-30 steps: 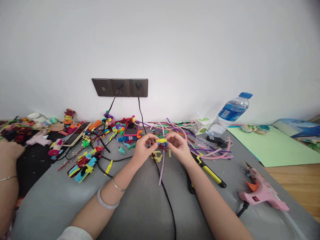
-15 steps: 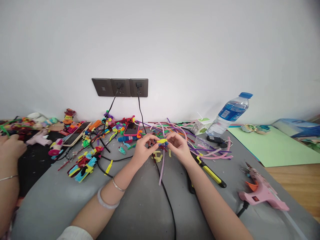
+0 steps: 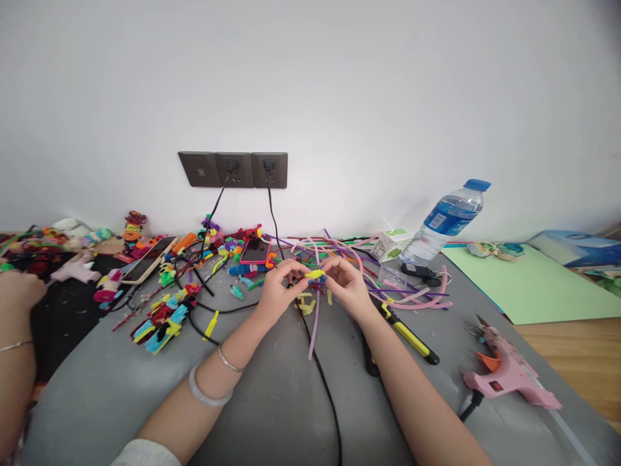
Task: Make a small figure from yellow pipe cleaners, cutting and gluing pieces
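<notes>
Between the fingertips of both hands is a small yellow fuzzy piece, which looks like pipe cleaner, with a bit of dark blue just below it. My left hand pinches its left end and my right hand its right end. Below and behind the fingers lie short pale yellow pipe-cleaner pieces. A lilac pipe cleaner runs down the table under the hands. Several long pink and purple pipe cleaners spread out behind and right of my right hand.
Left are a colourful pipe-cleaner figure, a phone and another person's hand. Right are yellow-black pliers, a pink glue gun, car keys, a tilted water bottle and green paper. A black cable crosses the grey table.
My hands and the yellow piece stay almost in place. The other person's hand at the far left has shifted slightly left and down.
</notes>
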A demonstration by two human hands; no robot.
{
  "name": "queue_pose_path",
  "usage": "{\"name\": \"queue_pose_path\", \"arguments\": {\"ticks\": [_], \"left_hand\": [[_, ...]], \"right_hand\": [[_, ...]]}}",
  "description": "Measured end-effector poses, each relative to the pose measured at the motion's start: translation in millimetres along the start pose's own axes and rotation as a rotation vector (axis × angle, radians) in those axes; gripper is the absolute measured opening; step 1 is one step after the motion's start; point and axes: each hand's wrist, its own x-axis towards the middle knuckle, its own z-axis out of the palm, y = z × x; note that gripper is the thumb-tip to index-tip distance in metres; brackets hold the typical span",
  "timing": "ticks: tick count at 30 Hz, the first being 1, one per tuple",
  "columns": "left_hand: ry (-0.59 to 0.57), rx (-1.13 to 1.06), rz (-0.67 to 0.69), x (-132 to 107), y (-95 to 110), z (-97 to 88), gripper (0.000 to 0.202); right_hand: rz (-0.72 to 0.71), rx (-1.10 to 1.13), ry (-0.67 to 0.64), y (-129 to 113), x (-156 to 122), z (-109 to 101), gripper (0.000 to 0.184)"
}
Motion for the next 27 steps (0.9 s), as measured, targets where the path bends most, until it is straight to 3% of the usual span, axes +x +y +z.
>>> {"name": "queue_pose_path", "arguments": {"ticks": [9, 27], "left_hand": [[0.004, 0.033, 0.064, 1.1, 5.3, -0.8, 0.017], [-0.036, 0.020, -0.025, 0.1, 1.2, 0.8, 0.015]], "right_hand": [[0.012, 0.012, 0.011, 2.0, -0.4, -0.1, 0.021], [0.029, 0.016, 0.011, 0.5, -0.5, 0.3, 0.020]]}}
